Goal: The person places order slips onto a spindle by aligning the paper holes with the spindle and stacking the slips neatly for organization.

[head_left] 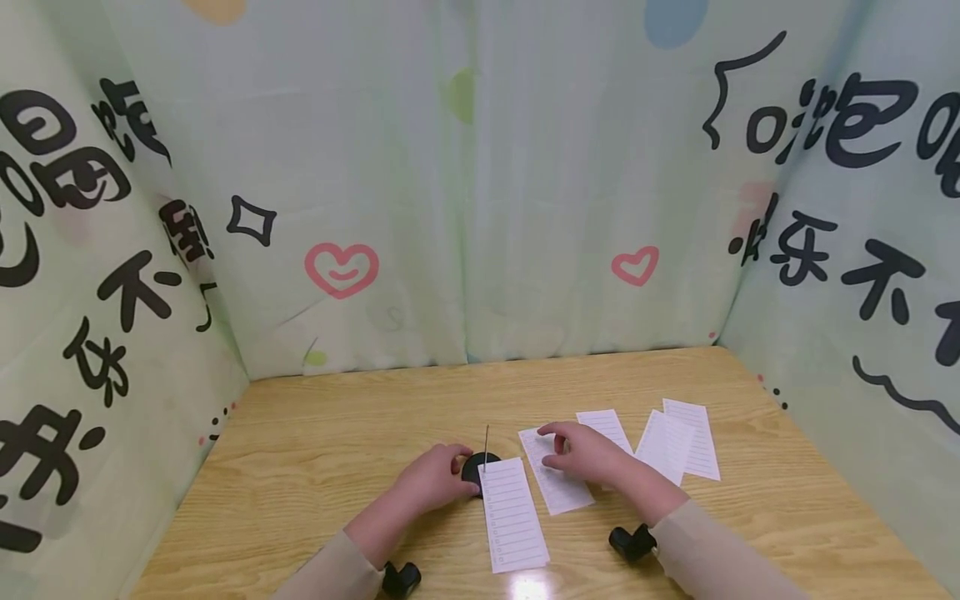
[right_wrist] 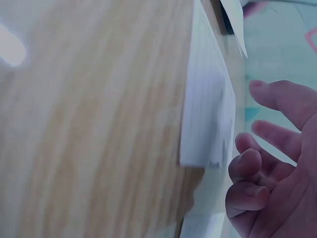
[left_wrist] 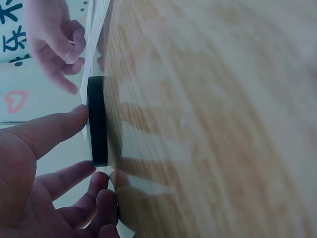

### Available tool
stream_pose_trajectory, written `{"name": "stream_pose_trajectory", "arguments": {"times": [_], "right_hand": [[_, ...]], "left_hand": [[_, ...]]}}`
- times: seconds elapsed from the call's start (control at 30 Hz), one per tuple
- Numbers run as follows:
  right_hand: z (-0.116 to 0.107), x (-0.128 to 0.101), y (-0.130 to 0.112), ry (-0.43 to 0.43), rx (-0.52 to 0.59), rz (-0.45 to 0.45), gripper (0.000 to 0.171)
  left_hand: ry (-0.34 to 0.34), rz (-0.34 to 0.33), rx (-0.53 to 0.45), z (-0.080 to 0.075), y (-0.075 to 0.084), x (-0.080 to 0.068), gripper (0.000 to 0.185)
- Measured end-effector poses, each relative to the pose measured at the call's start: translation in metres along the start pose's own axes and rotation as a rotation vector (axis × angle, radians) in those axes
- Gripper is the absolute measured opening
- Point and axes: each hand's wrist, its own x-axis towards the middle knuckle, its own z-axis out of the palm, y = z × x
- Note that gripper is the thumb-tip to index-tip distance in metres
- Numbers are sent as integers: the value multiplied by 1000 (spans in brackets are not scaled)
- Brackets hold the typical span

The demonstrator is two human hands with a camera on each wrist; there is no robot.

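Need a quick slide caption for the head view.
Left hand steadies black spike base; right hand rests on a lined slip.

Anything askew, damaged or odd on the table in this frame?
Nothing damaged or spilled. The lined paper slips lie loosely fanned at different angles, not stacked. One slip is already on the spike of the black round base, which the left hand touches; the right hand rests on another slip.
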Motion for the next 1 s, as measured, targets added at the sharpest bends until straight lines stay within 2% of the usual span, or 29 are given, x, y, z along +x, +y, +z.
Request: {"name": "stream_pose_trajectory", "arguments": {"times": [0.23, 0.4, 0.7, 1.0], "right_hand": [[-9, 2, 9, -3, 6, 62, 49], [-11, 6, 13, -1, -16, 62, 52], [-13, 12, 12, -41, -35, 173, 57], [-13, 11, 8, -60, -92, 192, 58]], "left_hand": [[-14, 16, 10, -1, 0, -2, 60], [-17, 10, 5, -2, 1, -3, 61], [-24, 13, -6, -4, 3, -5, 60], [-25, -5, -13, -3, 3, -4, 61]]}}
